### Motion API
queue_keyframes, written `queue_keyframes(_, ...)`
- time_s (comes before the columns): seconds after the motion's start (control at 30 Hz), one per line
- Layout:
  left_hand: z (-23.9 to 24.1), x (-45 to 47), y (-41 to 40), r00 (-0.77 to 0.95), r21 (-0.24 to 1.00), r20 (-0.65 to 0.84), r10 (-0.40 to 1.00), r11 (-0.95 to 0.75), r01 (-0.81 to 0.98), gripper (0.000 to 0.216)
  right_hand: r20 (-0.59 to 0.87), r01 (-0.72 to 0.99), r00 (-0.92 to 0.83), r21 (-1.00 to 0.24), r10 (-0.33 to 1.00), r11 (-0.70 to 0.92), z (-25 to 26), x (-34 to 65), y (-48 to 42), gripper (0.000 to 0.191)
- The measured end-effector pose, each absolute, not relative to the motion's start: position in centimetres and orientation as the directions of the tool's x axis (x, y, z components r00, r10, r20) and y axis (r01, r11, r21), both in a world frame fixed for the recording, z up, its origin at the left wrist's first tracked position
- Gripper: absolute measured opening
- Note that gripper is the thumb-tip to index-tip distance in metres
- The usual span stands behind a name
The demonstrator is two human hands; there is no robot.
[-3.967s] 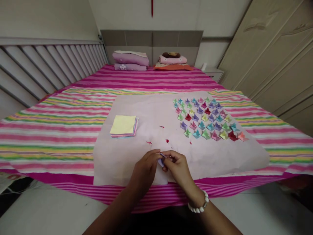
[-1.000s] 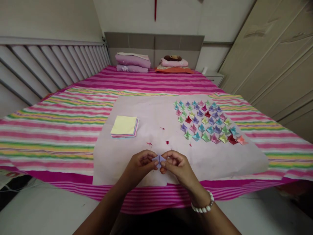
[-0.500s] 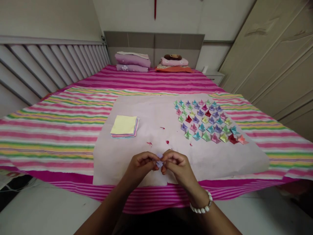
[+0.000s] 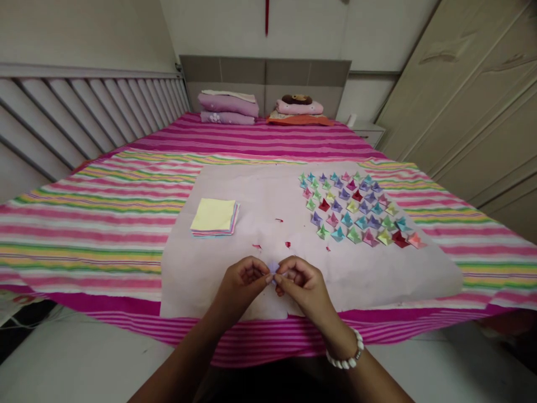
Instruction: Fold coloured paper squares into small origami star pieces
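Between my hands, over the near part of a large pale paper sheet (image 4: 251, 190), is a small piece of folded lilac paper (image 4: 273, 267). My left hand (image 4: 245, 282) pinches its left side between thumb and fingers. From the other side my right hand (image 4: 302, 282), with a white bead bracelet on the wrist, pinches it too. The thumbs nearly meet in front and cover much of the lilac paper, so its full shape is hidden. A stack of square coloured paper (image 4: 213, 215), yellow on top, lies beyond my left hand.
Rows of small folded paper boats (image 4: 346, 218) in many colours cover the sheet's right side. Red paper scraps (image 4: 287, 244) lie beyond my hands. The sheet rests on a striped bedspread (image 4: 104, 224). Folded bedding (image 4: 229, 106) sits by the headboard (image 4: 243, 73); a railing (image 4: 96, 117) runs along the left.
My thumbs have come up and closer together over the lilac paper, and less of its lower part shows. The stack and the rows of paper boats are unmoved.
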State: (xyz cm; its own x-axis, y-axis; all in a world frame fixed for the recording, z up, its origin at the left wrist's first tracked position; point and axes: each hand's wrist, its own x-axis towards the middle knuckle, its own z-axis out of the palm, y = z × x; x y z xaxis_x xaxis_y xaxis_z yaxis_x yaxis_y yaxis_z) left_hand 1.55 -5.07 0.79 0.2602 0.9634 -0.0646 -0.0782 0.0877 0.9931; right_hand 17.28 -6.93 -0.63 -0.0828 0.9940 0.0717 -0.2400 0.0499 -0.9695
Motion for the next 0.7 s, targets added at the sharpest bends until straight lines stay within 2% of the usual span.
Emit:
queue_keyframes(0.07, 0.56, 1.51, -5.05, 0.254, 0.993, -0.063, 0.965, 0.087, -0.084, 0.017, 0.042, -0.234, -0.06, -0.972, 0.997, 0.027, -0.83, 17.2, -6.78, 0.023)
queue_keyframes(0.27, 0.01, 1.34, -4.77, 0.265, 0.989, -0.064, 0.962, 0.097, -0.112, 0.029, 0.078, -0.214, 0.0, -0.974, 0.997, 0.076, -0.62, 17.33, -6.54, 0.034)
queue_keyframes(0.43, 0.2, 1.47, -4.58, 0.263, 0.974, -0.049, 0.964, 0.105, -0.202, 0.023, 0.047, -0.292, -0.008, -0.955, 0.999, 0.043, -0.54, 17.61, -6.34, 0.036)
queue_keyframes(0.5, 0.27, 1.47, -4.67, 0.239, 0.991, 0.031, 0.971, 0.002, -0.137, 0.018, 0.041, -0.309, 0.014, -0.95, 0.999, 0.044, -0.58, 17.66, -6.24, 0.034)
queue_keyframes(0.6, 0.38, 1.36, -4.88, 0.265, 0.968, 0.21, 0.941, -0.238, 0.075, 0.002, 0.028, -0.308, 0.052, -0.95, 0.998, 0.042, -0.58, 17.66, -6.21, 0.036)
queue_keyframes(0.7, 0.38, 1.27, -5.04, 0.292, 0.914, 0.318, 0.902, -0.374, 0.156, 0.015, 0.02, -0.316, 0.056, -0.948, 0.998, 0.036, -0.46, 17.55, -6.28, 0.039)
